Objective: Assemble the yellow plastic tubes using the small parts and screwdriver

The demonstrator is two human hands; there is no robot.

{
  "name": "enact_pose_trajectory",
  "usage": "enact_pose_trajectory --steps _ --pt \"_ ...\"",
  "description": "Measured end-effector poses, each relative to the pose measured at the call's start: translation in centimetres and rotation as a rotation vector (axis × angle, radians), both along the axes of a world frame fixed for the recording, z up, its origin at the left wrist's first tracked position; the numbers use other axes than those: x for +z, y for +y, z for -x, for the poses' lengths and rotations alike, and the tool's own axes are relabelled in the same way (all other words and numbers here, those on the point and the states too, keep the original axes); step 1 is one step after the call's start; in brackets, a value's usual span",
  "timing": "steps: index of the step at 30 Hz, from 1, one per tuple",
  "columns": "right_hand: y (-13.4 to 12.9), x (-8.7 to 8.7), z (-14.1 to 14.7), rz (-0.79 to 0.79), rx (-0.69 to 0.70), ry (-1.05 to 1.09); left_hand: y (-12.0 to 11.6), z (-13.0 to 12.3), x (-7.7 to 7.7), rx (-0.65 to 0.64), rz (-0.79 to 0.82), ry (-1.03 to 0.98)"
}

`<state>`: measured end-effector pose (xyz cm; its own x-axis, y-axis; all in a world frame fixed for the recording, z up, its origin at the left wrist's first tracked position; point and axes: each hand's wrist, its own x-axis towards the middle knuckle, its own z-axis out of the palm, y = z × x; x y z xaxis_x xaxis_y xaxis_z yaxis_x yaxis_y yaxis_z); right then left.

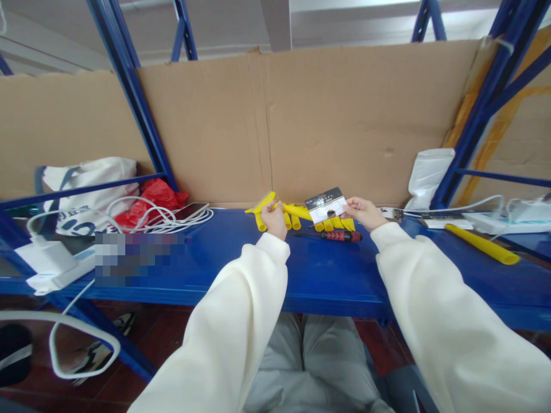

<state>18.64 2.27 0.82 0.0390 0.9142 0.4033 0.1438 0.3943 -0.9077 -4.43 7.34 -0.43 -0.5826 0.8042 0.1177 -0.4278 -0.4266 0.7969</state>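
Observation:
My right hand (364, 213) pinches the edge of a black-and-white printed card (325, 205) with a dark oval in its lower part, held tilted above the shelf. To its left, my left hand (274, 220) is closed among yellow tube pieces; what its fingers hold, if anything, is hidden. A yellow tube (264, 202) slants just behind those fingers. Several short yellow tubes (295, 221) lie in a row between and behind the hands, partly covered by the card. In front of them rests a screwdriver (342, 236) with a red-and-black handle, its shaft pointing left.
A long yellow tube (482, 244) lies on the blue shelf (336, 275) at right, near white chargers (531, 215). A white pouch (428, 178) leans by the post. At left are a cloth bag (94, 183), red plastic (152, 198), coiled white cables (189, 221) and a power strip (64, 272). Cardboard (336, 115) stands behind.

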Motion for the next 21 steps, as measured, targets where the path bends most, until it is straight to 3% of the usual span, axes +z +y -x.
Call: enact_pose_trajectory --steps 9,14,21 --pt "-0.6 -0.4 2.1 -0.032 0.069 0.02 -1.5 -0.9 0.3 -0.288 -0.005 -0.041" --pt "-0.6 -0.2 2.1 -0.08 0.018 0.051 -2.4 -0.8 0.5 -0.441 -0.007 -0.039" --pt "-0.6 -0.5 2.8 -0.075 0.011 0.078 -3.2 -2.9 0.7 -0.633 -0.022 0.067"
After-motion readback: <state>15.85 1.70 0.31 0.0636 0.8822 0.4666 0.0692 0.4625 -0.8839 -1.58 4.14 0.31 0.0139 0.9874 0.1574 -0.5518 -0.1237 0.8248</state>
